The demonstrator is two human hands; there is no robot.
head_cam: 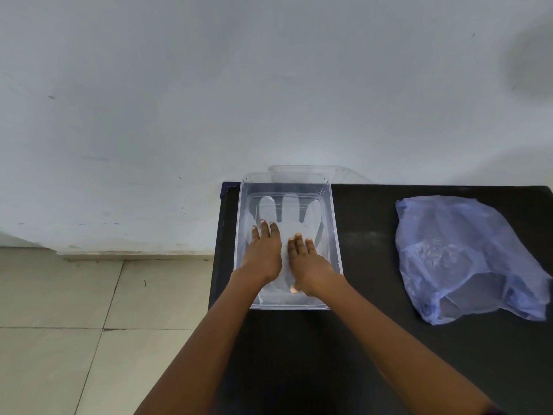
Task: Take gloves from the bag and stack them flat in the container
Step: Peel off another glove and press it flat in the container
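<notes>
Dim, even, bluish daylight with no hard source. Soft grey shadow smudged on the wall (529,64) at upper right. Faint glare along the clear container (335,232) rim. Slight wide-angle bending at the edges, tiled floor (59,310) lines splayed. Mildly soft overall, no motion blur.

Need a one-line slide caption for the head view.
Both hands, left and right, press a clear glove flat in the container.

Glove (288,217) in container (335,235), bag (466,256) right.
</notes>
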